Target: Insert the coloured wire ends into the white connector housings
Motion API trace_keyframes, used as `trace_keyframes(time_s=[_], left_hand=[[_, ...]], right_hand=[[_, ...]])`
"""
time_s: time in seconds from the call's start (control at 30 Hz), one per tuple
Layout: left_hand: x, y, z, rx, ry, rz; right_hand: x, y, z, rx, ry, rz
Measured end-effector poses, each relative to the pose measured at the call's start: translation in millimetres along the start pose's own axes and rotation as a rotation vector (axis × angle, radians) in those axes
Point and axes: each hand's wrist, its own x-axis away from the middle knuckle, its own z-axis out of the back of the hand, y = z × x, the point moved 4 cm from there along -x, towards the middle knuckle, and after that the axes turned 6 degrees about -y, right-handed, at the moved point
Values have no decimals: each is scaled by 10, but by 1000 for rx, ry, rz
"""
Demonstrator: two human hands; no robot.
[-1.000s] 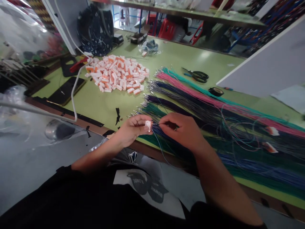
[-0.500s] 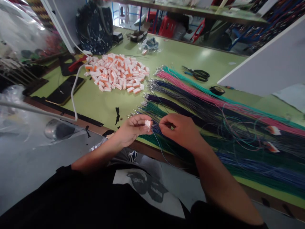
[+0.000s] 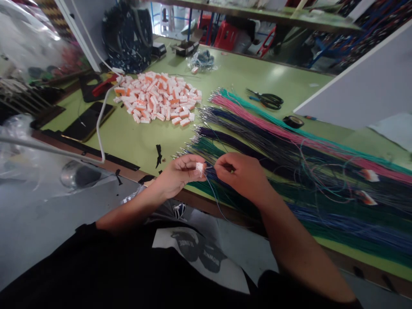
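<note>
My left hand (image 3: 179, 173) is closed on a small white connector (image 3: 200, 168), held just above the near edge of the green table (image 3: 135, 137). My right hand (image 3: 242, 175) is right beside it, fingers pinched on a thin blue wire (image 3: 213, 194) at the connector's side. The wire hangs down past the table edge. Under and behind my hands lie bundles of coloured wires (image 3: 289, 146): green, blue, dark purple, pink and teal, with bare metal ends pointing left.
A heap of white and orange connectors (image 3: 157, 99) lies further back. Scissors (image 3: 267, 100) and a roll of black tape (image 3: 292, 122) sit beyond the wires. A dark phone (image 3: 88, 122) and a white cable (image 3: 100, 128) lie at left. A grey board (image 3: 363, 86) leans at right.
My right hand has edged slightly left, closer to the connector. The left hand has barely moved.
</note>
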Motion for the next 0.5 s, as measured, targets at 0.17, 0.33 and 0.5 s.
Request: trace_keyframes(time_s=[0.17, 0.33, 0.5], left_hand=[[3, -4, 4, -4, 6, 0], [-3, -7, 8, -11, 14, 9], [-6, -12, 13, -27, 21, 16]], right_hand=[[-5, -1, -1, 14, 16, -1], [-12, -1, -17, 21, 7, -9], [-13, 0, -20, 12, -3, -16]])
